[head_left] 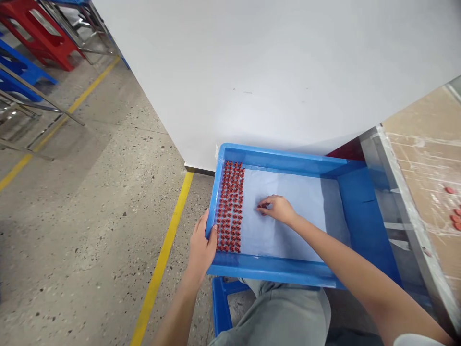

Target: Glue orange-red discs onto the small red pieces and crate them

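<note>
- R hand point(276, 210): palm down, fingertips point(262, 206) pinched together on white sheet point(291, 216); can't tell if holding anything
- L hand point(200, 242): gripping L wall of blue plastic tray point(281, 157), thumb inside
- Sheet lines tray floor
- Tight rows of small red pieces point(230, 206) on sheet at tray's L end, just beside L hand, near R fingertips
- More red pieces point(454, 211) on steel-edged, brown-topped table point(425, 144), R of tray

Two hands: one left hand point(200, 246) and one right hand point(276, 209). Beneath them, one blue tray point(281, 161), one sheet point(288, 216), and red pieces point(230, 206), too many to count. Right of the hands, about four more on one counter point(425, 144).
</note>
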Available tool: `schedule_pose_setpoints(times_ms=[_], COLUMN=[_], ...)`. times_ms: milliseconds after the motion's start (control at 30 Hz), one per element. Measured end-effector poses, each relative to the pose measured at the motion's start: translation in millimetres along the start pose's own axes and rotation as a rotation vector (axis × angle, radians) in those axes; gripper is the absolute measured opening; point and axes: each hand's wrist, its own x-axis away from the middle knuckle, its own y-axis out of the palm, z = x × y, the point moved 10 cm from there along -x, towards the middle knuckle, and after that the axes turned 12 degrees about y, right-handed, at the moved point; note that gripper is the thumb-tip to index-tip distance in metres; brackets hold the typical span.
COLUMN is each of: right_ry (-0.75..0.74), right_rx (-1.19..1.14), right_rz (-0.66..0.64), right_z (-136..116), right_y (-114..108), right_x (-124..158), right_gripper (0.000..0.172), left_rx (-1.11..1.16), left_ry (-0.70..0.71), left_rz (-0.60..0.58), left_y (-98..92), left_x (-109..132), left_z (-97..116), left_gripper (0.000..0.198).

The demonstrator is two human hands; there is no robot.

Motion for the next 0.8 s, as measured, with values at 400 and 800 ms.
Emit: schedule_pose_setpoints(times_ms=[400, 800], right_ry=[0.102, 0.194], right_rx=[-0.027, -0.144], right_rz=[0.144, 0.277], right_z=[6, 11], right_y=[-5, -24], right_x=[-61, -100], right_gripper=[0.022, 0.040], left_rx=[-0.026, 0.000], left_ry=[0.022, 0.003], left_rz=[0.006, -0.001], left_y=[-0.5, 0.5], left_x=[0, 0], left_z=[1, -1], left_gripper=[0.048, 0.049])
